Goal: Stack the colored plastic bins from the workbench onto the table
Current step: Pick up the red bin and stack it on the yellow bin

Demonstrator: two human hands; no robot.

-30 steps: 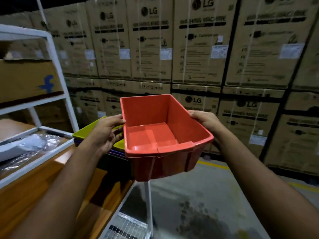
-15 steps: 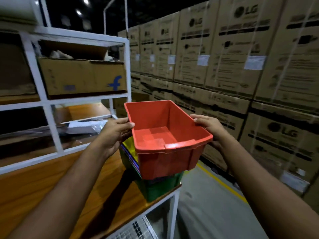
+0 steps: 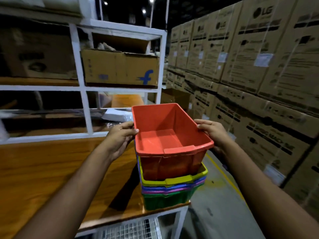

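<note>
Head view: your left hand point(image 3: 120, 138) and right hand point(image 3: 211, 131) grip the long rims of the red bin point(image 3: 170, 140), fingers curled over the edges. Its base sits partly in the yellow bin point(image 3: 174, 181) topping the nested stack point(image 3: 170, 195) at the table point(image 3: 51, 178)'s right front corner — white shelving point(image 3: 82, 87) behind, cartons point(image 3: 259, 75) walling the right.

A white metal shelf frame point(image 3: 82, 87) holds an open cardboard box point(image 3: 120, 68) with a blue logo. LG washing-machine cartons point(image 3: 259, 66) are stacked high along the right, beside a grey floor point(image 3: 215, 213) with a yellow line point(image 3: 224, 176).
</note>
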